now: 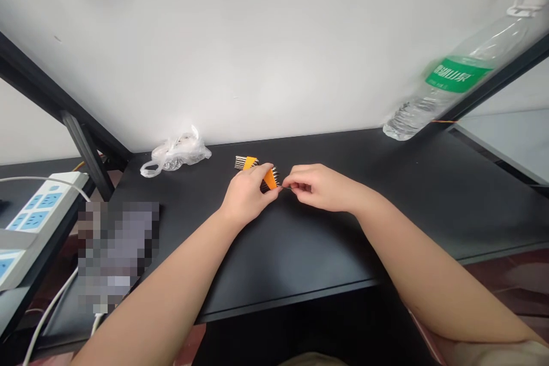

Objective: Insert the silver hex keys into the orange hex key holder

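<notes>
Near the middle of the black table (283, 257), my left hand (246, 191) grips an orange holder (270, 178) with several thin metal rods in it. A second orange piece (250, 162) with silvery rod ends shows just beyond my left fingers; whether it joins the first is hidden. Close on the right, my right hand (315, 186) pinches a thin dark rod (286, 187) beside the holder's right end. The fingertips of both hands are almost touching.
A crumpled clear plastic bag (180, 151) lies at the back left. A large bottle with a green label (457, 75) leans at the back right. On the left are a power strip (43, 206), white cables and a pixelated object (124, 246). A white wall stands behind.
</notes>
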Motion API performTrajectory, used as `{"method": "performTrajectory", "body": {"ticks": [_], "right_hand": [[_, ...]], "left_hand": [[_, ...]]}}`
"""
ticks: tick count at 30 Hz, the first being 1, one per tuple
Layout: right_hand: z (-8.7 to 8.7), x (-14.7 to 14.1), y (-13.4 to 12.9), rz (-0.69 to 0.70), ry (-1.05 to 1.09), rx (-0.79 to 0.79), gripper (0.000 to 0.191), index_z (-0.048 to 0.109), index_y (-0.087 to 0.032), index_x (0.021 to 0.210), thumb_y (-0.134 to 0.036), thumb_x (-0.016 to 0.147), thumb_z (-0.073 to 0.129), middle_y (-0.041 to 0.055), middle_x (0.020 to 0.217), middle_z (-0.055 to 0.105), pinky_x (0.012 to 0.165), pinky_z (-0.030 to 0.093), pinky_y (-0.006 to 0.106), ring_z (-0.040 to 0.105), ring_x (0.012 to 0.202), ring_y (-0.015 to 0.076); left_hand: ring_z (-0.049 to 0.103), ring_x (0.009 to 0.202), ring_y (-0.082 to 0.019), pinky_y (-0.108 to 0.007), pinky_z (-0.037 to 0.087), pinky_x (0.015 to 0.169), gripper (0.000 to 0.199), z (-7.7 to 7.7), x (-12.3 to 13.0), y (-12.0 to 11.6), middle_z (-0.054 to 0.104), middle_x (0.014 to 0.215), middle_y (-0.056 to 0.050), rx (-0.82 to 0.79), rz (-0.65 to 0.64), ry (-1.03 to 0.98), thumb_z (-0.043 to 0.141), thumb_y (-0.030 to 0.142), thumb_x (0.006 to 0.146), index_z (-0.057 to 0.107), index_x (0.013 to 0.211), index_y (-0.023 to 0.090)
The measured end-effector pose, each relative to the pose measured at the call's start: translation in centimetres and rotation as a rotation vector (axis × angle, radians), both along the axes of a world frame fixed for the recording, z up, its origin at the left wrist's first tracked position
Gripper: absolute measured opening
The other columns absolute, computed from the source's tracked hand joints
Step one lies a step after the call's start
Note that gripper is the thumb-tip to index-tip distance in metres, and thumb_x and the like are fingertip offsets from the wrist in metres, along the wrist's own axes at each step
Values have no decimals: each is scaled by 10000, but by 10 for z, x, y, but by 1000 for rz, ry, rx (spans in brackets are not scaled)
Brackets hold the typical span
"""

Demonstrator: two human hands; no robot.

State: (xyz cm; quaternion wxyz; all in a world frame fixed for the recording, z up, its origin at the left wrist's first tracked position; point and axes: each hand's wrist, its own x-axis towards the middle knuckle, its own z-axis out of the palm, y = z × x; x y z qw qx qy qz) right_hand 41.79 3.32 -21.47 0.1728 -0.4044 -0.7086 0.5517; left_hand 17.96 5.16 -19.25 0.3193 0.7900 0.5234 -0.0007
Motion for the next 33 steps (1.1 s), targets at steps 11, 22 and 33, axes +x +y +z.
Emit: {"method": "performTrajectory", "body": {"ticks": [11,22,33], "right_hand": [[-1,-2,0,-6,-45,68,267,759,-231,1028,-114,903,554,31,896,628,672,452,283,572,702,140],[0,1,0,-23,-58,85,248,770,-233,1021,-145,937,554,43,920,656,692,464,303,601,742,160],[-2,-2,-1,4,-57,87,261,747,-236,1017,-156,981,501,55,1002,668,756,491,326,621,832,186]], "left_hand": [[729,1007,-232,-360,564,957,507,-1,-1,0,762,1131,-58,13,-21,2,750,377,860,632,1321,202],[724,1054,-237,-355,571,957,502,-1,0,0,754,1162,-57,1,-22,-1,756,380,859,636,1317,211],[729,1023,-230,-337,576,892,511,-4,-1,-2,760,1144,-51,11,-41,-12,754,406,866,626,1324,219]]}}
